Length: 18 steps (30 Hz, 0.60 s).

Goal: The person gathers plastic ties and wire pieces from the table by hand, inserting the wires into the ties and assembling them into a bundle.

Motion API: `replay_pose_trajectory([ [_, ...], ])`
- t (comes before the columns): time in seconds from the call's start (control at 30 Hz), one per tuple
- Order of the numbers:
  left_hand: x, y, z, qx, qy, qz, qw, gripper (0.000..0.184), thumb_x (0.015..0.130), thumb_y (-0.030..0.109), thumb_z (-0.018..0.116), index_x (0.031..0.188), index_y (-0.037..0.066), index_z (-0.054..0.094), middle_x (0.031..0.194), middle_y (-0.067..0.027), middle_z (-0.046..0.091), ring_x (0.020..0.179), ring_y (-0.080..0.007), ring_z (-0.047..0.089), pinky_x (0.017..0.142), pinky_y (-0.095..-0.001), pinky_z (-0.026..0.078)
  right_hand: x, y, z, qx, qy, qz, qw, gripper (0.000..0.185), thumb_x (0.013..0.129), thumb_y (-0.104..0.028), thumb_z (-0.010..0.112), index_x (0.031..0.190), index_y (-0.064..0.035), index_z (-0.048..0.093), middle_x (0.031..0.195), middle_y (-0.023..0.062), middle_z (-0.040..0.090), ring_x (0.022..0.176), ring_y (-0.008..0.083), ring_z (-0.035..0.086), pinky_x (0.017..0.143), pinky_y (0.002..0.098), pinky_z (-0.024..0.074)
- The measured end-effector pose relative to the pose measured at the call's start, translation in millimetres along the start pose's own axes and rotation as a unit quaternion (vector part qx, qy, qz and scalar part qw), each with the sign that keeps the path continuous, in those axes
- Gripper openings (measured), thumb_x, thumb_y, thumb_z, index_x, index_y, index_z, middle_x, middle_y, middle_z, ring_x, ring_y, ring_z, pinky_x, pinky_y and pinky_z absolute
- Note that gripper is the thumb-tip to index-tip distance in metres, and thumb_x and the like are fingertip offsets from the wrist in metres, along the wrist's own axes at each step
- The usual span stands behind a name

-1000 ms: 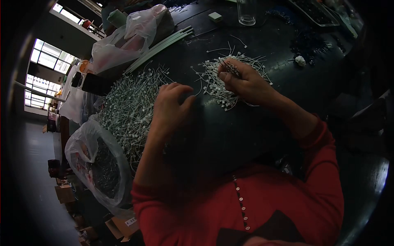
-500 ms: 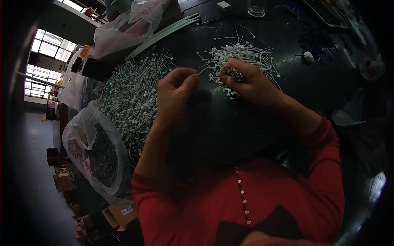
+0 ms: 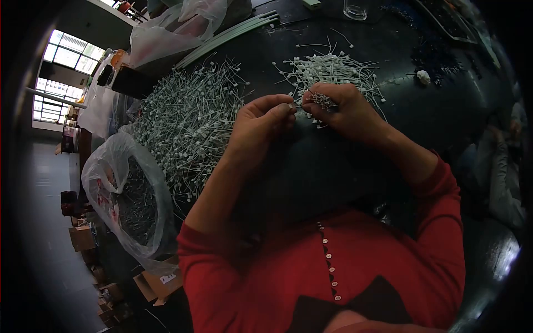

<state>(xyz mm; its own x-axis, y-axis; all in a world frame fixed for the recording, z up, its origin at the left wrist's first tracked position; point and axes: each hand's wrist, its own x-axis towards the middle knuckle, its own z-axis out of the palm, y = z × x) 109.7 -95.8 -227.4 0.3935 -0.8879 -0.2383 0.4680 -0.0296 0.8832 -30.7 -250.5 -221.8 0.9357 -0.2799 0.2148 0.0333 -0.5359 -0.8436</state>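
My left hand (image 3: 261,125) pinches a small white-tipped piece (image 3: 291,106) between thumb and fingertips. Close beside its fingertips, my right hand (image 3: 347,111) is closed round a bundle of thin metal pieces (image 3: 323,101), whose ends stick out above the fingers. Behind the right hand lies a small pile of white-headed wires (image 3: 333,69) on the dark table (image 3: 311,172). A larger pile of similar wires (image 3: 189,122) spreads to the left of my left hand.
An open plastic bag (image 3: 161,194) of dark thin pieces stands at the left. Pale green rods (image 3: 230,36) and another plastic bag (image 3: 161,41) lie behind. A glass (image 3: 355,10), a white lump (image 3: 423,76) and dark bristly material (image 3: 438,58) are farther back.
My left hand has moved right, closing from a loose, open shape to a pinch, and now meets my right hand. The right hand keeps its bundle. The view has shifted slightly.
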Motion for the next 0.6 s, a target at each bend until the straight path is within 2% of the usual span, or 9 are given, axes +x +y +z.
replay_pose_trajectory([
  [0.07,-0.9,0.8,1.2,0.004,0.003,-0.004,1.000,0.022,0.087,0.010,0.063,0.106,-0.001,0.061,0.091,-0.0079,0.066,0.078,-0.0113,0.063,0.073,-0.0221,0.052,0.1,2.9,2.0,-0.003,-0.001,-0.002,1.000,0.013,0.085,-0.007,0.064,0.095,-0.0010,0.062,0.088,0.0082,0.066,0.084,0.0157,0.064,0.074,0.0275,0.0503],
  [0.13,-1.0,0.8,1.6,0.007,0.005,-0.008,1.000,0.022,0.087,0.010,0.063,0.106,-0.001,0.061,0.091,-0.0078,0.066,0.078,-0.0113,0.063,0.073,-0.0221,0.052,0.5,9.7,5.1,-0.013,0.040,-0.071,0.997,0.012,0.084,-0.011,0.065,0.094,-0.0048,0.063,0.076,0.0093,0.066,0.069,0.0157,0.065,0.061,0.0286,0.0505],
  [0.47,-0.9,0.4,0.8,0.011,-0.003,-0.011,1.000,0.022,0.087,0.011,0.064,0.105,-0.001,0.062,0.089,-0.0072,0.065,0.077,-0.0108,0.063,0.072,-0.0217,0.052,1.2,12.1,5.7,-0.017,0.042,-0.083,0.996,0.011,0.084,-0.011,0.065,0.092,-0.0048,0.063,0.071,0.0082,0.065,0.063,0.0154,0.064,0.057,0.0291,0.0492],
  [0.57,-2.2,2.3,3.2,0.011,0.004,-0.020,1.000,0.022,0.087,0.012,0.064,0.105,-0.001,0.062,0.090,-0.0072,0.066,0.077,-0.0113,0.063,0.073,-0.0227,0.053,1.1,13.5,4.5,-0.033,0.035,-0.104,0.993,0.011,0.082,-0.009,0.066,0.092,-0.0068,0.063,0.069,0.0079,0.065,0.060,0.0171,0.064,0.055,0.0296,0.0486],
  [0.6,-2.8,2.8,4.2,0.006,0.013,-0.031,0.999,0.023,0.087,0.012,0.065,0.105,-0.001,0.062,0.090,-0.0073,0.066,0.077,-0.0115,0.063,0.073,-0.0233,0.053,0.1,11.8,3.1,-0.078,0.036,-0.116,0.990,0.012,0.080,-0.008,0.067,0.092,-0.0080,0.064,0.068,0.0078,0.064,0.060,0.0181,0.063,0.055,0.0300,0.0482],
])
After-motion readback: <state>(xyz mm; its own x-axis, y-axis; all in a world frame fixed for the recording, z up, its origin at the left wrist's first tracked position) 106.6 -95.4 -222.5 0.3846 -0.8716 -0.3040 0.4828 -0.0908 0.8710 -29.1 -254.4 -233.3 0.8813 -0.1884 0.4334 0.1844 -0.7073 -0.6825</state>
